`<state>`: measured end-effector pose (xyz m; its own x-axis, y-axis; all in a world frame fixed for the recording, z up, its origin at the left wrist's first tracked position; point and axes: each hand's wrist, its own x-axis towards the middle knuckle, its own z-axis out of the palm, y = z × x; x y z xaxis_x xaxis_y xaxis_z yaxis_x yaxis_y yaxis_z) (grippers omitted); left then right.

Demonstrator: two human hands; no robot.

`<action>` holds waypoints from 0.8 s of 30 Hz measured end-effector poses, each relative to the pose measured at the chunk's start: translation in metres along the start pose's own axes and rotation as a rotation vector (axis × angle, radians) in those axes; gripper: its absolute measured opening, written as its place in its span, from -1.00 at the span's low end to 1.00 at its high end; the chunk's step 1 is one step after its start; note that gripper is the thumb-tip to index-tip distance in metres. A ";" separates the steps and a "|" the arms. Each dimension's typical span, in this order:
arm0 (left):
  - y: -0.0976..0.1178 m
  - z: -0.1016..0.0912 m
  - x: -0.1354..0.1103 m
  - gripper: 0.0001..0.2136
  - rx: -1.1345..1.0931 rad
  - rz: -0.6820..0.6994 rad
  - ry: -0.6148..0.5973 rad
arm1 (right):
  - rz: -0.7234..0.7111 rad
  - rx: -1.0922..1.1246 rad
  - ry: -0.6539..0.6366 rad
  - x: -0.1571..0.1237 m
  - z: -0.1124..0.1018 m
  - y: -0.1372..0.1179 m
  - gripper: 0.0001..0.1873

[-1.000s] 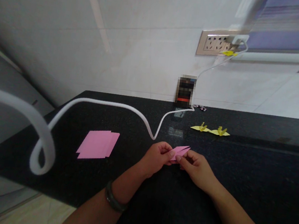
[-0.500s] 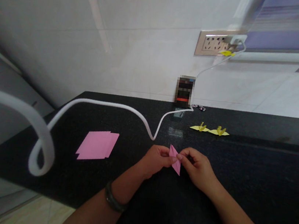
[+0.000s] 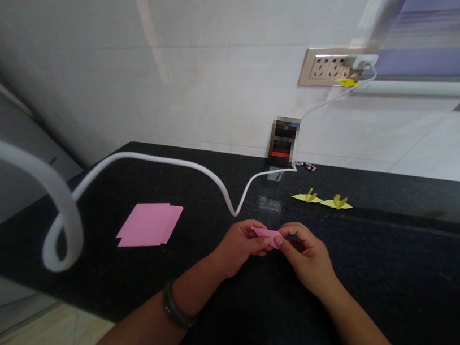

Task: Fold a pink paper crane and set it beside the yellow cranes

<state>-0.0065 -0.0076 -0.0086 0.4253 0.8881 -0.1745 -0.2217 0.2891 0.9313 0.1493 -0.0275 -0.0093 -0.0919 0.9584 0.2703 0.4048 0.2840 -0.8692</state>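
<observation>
A small folded piece of pink paper is pinched between both hands above the dark counter. My left hand grips its left part, thumb on top and fingers beneath. My right hand pinches the right end between thumb and forefinger. The paper lies roughly sideways, and the fingers hide part of it. Left of the hands, a small stack of pink paper sheets lies flat on the counter. Beyond my right hand sit two yellow paper cranes, side by side with their wings touching.
Against the wall stands a blurred-out phone-like device, with a white cable curving leftward over the black counter. Above it is a wall socket with a plug and a bit of yellow paper. A small dark beaded item lies nearby.
The folded pink paper has turned from an upright slanted position to lying nearly sideways. Both hands have shifted slightly, still holding it. The sheets and cranes stay where they were.
</observation>
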 end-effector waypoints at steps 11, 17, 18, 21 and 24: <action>0.000 0.000 0.000 -0.80 0.416 0.160 0.023 | -0.185 -0.120 -0.068 0.001 -0.008 -0.007 -0.85; 0.000 0.001 0.000 -0.82 0.398 0.126 0.022 | -0.181 -0.129 -0.088 0.001 -0.008 -0.007 -0.85; 0.001 0.001 0.000 -0.82 0.394 0.128 0.023 | -0.178 -0.127 -0.101 0.001 -0.008 -0.007 -0.85; 0.002 0.002 -0.001 -0.82 0.380 0.144 0.010 | -0.177 -0.105 -0.133 0.001 -0.009 -0.007 -0.83; 0.002 0.002 -0.001 -0.81 0.388 0.140 -0.003 | -0.159 -0.072 -0.130 0.002 -0.009 -0.006 -0.83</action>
<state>-0.0059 -0.0088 -0.0057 0.4168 0.9082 -0.0368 0.0691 0.0087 0.9976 0.1551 -0.0277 -0.0002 -0.2746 0.8988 0.3418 0.4393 0.4335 -0.7868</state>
